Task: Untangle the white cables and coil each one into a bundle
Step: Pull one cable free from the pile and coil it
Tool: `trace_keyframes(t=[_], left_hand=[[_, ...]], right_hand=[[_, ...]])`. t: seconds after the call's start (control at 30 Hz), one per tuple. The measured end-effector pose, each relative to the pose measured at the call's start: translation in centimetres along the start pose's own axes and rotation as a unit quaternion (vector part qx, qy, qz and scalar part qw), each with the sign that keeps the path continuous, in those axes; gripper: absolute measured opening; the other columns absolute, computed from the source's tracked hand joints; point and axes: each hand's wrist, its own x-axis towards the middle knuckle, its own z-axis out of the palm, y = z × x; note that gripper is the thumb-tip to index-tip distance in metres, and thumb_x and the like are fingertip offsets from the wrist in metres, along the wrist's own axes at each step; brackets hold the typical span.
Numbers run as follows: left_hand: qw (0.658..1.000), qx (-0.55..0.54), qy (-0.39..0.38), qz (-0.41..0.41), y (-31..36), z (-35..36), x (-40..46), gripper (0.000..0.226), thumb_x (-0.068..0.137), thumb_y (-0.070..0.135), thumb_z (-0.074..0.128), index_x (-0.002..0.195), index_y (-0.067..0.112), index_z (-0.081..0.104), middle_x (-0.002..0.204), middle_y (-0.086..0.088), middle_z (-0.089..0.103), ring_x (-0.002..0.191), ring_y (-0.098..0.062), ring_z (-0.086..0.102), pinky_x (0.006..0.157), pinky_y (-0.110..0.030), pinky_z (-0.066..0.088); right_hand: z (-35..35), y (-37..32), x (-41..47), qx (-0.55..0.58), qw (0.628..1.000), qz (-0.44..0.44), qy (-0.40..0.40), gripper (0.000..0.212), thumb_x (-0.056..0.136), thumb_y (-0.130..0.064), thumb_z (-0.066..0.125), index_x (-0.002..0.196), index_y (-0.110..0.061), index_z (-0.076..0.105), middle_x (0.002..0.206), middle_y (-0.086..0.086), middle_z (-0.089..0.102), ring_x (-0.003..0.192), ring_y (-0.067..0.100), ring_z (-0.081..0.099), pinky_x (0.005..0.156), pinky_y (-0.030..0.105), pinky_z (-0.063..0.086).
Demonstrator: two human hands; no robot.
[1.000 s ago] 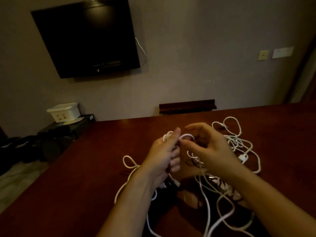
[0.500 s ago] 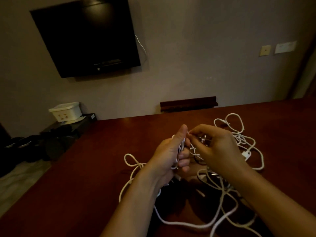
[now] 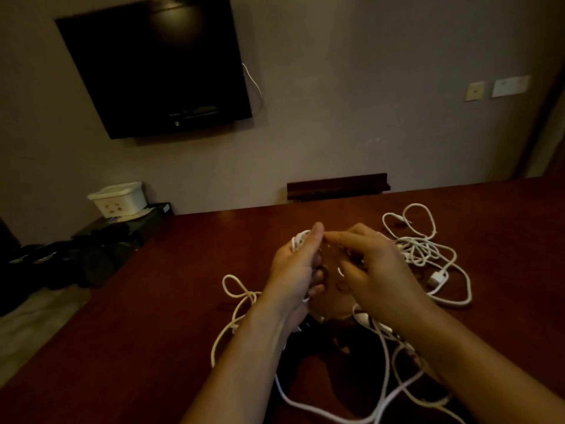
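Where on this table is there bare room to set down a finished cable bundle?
Free: the dark red table left of the left hand, out to its left edge, and the far strip by the wall. Crowded: white cables right of the right hand and loops near the forearms.

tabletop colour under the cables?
Dark reddish-brown, glossy table, under the white cables. Head view, the only one.

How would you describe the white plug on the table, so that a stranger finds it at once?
Start at the dark red table and go to the loose heap of white cables right of the hands. The white plug lies at the heap's near right side. It is the only blocky, squarish piece there; everything around it is thin cord.
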Motion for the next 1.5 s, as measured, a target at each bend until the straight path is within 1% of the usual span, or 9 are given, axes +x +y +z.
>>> trace_keyframes(t=[0.17,0.3,0.57,0.8,1.0,1.07,1.27,1.33,1.5], left_hand=[[0.997,0.023,0.063,0.029,-0.2,0.3,-0.3,0.052,0.098,0.067,0.049,0.075,0.021,0.055,0.053,0.009,0.047,0.042,-0.005,0.042,0.043,-0.02,0.032],[0.989,-0.034,0.134,0.054,-0.4,0.1,0.7,0.066,0.098,0.07,0.046,0.096,0.009,0.07,0.057,0.006,0.042,0.048,-0.008,0.038,0.041,-0.021,0.03],[0.981,-0.134,0.134,0.047,-0.5,-0.4,1.3,0.055,0.084,0.073,0.054,0.066,0.021,0.048,0.064,0.004,0.049,0.059,-0.013,0.047,0.061,-0.03,0.042],[0.961,-0.188,0.188,0.081,0.0,-1.6,1.9,0.041,0.101,0.052,0.059,0.081,0.017,0.051,0.057,0.005,0.039,0.046,-0.009,0.038,0.044,-0.023,0.036],[0.961,-0.156,0.206,0.1,0.6,-1.1,1.4,0.05,0.1,0.051,0.064,0.063,0.022,0.047,0.051,0.006,0.033,0.044,-0.01,0.031,0.045,-0.025,0.031],[0.957,-0.159,0.212,0.119,0.8,-1.0,1.4,0.056,0.103,0.049,0.059,0.056,0.022,0.044,0.049,0.006,0.032,0.043,-0.01,0.03,0.046,-0.027,0.032],[0.921,0.066,0.275,0.266,-0.7,-1.6,2.0,0.041,0.103,0.045,0.06,0.07,0.021,0.052,0.058,0.004,0.048,0.053,-0.015,0.044,0.053,-0.033,0.039],[0.902,0.173,0.242,0.314,-1.2,-1.4,1.8,0.04,0.103,0.041,0.061,0.07,0.022,0.052,0.059,0.009,0.051,0.053,-0.005,0.043,0.051,-0.025,0.038],[0.904,0.293,0.123,0.286,-1.9,-1.0,1.6,0.046,0.104,0.048,0.058,0.072,0.015,0.054,0.064,-0.001,0.053,0.057,-0.013,0.049,0.056,-0.041,0.041]], right_hand=[[0.7,-0.6,-0.2,0.035,0.999,0.019,-0.015,0.036,0.101,-0.018,0.065,0.13,-0.039,0.063,0.104,-0.015,0.065,0.09,0.003,0.067,0.074,0.023,0.059],[0.8,-1.0,-0.4,0.088,0.995,0.046,0.023,0.015,0.094,-0.02,0.075,0.099,-0.029,0.065,0.086,-0.008,0.072,0.074,0.005,0.072,0.062,0.021,0.058],[1.4,-1.4,-0.7,0.048,0.997,-0.022,-0.057,0.033,0.081,-0.011,0.087,0.104,-0.028,0.073,0.089,-0.011,0.067,0.079,0.009,0.068,0.071,0.026,0.061],[0.0,-1.5,-0.8,0.046,0.991,-0.017,-0.127,0.03,0.102,-0.004,0.056,0.113,-0.032,0.062,0.09,-0.008,0.069,0.073,0.016,0.069,0.063,0.032,0.06],[0.0,-2.6,-0.6,0.021,0.97,0.063,-0.233,0.02,0.095,-0.048,0.066,0.106,-0.032,0.069,0.093,-0.014,0.076,0.083,0.003,0.074,0.074,0.027,0.061],[-0.2,-2.6,-0.5,-0.009,0.957,0.082,-0.277,0.02,0.096,-0.042,0.069,0.094,-0.023,0.075,0.083,-0.007,0.078,0.076,0.007,0.075,0.076,0.031,0.064],[-1.3,-2.9,-0.2,0.208,0.951,0.145,-0.176,0.023,0.095,-0.026,0.073,0.081,-0.009,0.075,0.07,0.011,0.07,0.062,0.02,0.066,0.063,0.027,0.056],[-1.6,-3.1,-0.1,0.245,0.943,0.147,-0.169,0.015,0.095,-0.02,0.072,0.089,-0.007,0.076,0.081,0.019,0.074,0.071,0.026,0.069,0.069,0.028,0.059],[-1.3,-2.1,0.1,0.246,0.952,0.158,-0.085,0.016,0.101,-0.015,0.063,0.097,-0.011,0.078,0.08,0.01,0.074,0.068,0.017,0.068,0.061,0.021,0.054]])
